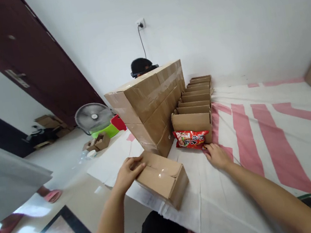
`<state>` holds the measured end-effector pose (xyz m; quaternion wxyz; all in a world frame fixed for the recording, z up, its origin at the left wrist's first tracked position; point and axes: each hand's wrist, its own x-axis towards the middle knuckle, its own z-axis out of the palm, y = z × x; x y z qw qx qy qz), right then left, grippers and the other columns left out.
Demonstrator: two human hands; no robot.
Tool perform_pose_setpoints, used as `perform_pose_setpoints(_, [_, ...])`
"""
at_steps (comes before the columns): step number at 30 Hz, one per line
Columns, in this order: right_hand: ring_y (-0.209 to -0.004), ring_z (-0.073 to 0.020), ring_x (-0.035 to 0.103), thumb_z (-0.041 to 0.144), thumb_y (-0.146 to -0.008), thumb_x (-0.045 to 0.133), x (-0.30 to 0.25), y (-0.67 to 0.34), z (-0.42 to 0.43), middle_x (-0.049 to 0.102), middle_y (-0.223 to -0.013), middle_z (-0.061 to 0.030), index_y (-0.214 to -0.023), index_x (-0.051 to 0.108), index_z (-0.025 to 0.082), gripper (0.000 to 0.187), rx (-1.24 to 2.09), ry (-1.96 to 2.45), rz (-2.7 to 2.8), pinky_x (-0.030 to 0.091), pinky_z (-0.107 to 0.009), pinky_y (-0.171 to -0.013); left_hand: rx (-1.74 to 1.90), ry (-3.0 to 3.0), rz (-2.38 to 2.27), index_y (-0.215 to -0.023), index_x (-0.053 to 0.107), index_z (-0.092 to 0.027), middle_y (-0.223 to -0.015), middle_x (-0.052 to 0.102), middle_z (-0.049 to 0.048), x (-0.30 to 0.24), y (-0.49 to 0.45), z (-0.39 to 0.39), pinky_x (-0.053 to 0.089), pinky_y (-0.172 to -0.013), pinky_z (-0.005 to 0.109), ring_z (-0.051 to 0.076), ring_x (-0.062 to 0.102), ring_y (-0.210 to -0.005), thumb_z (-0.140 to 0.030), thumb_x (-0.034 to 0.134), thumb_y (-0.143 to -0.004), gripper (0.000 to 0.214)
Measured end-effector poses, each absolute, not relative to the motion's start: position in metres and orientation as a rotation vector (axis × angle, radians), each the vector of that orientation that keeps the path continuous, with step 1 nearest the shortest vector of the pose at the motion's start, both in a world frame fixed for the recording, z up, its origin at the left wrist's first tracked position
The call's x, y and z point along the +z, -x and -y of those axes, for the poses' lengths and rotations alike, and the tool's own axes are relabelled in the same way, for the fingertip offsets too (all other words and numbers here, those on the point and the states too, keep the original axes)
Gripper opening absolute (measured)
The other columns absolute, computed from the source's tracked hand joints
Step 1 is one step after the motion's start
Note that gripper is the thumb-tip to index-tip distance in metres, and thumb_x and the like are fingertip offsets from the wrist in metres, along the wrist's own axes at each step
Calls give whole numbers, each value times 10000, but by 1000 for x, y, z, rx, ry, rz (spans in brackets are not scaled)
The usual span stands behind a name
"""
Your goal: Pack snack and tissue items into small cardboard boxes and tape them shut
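Carton [159, 179]: closed, contents hidden | red packet [191, 139]: outside nearest open box [191, 121]

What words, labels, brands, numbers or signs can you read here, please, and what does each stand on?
None can be read with certainty.
Red packet: printed characters, too small and blurred to quote.
White cloth: large pink shapes, perhaps parts of lettering, but I cannot make out a word.
Cardboard box at the left hand: no lettering visible.
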<state>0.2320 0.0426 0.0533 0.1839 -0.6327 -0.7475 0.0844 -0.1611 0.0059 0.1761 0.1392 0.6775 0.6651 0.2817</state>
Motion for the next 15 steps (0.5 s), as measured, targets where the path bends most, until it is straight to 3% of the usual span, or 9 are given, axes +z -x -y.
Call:
perform_pose_setpoints(4, [-1250, -306, 515, 207, -918, 482, 61, -236, -32, 584, -1364, -185, -1410, 492, 117, 500, 337, 1754, 2175, 388, -440, -1047, 879, -1937, -1683, -1001, 745, -199, -996, 679, 77, 166, 114, 11, 532, -822, 372, 254, 649, -924, -578, 616, -755, 470])
perform_pose_setpoints(7, [-1251, -256, 552, 161, -866, 532, 75, -258, -13, 618, -1369, -124, -1353, 564, 181, 489, 477, 1644, 2285, 412, -411, -1065, 907, -1828, -1541, -1019, 744, -192, -981, 686, 85, 154, 80, 20, 523, -834, 403, 267, 642, -905, -560, 618, -775, 459])
perform_pose_setpoints(10, [-1243, -246, 577, 199, -913, 456, 97, -300, 20, 654, -1319, -135, -1283, 623, 158, 408, 559, 1629, 2289, 442, -408, -1061, 911, -1665, -1329, -1220, 665, -218, -1294, 633, 104, 143, 55, 27, 444, -1041, 465, 325, 571, -1202, -565, 563, -833, 530])
perform_pose_setpoints(12, [-1218, -269, 601, 273, -943, 416, 112, -333, 48, 661, -1300, -160, -1278, 623, 137, 417, 595, 1689, 2238, 475, -439, -1031, 855, -1574, -1172, -1372, 550, -240, -1499, 494, 88, 140, 43, 30, 305, -1172, 500, 341, 415, -1396, -560, 527, -868, 597])
perform_pose_setpoints(15, [-1190, -310, 626, 422, -931, 460, 125, -376, 97, 658, -1315, -146, -1277, 630, 178, 456, 713, 1834, 2135, 507, -474, -996, 736, -1578, -1061, -1444, 465, -268, -1647, 260, 50, 143, 33, 30, 113, -1240, 520, 337, 179, -1520, -559, 517, -884, 634])
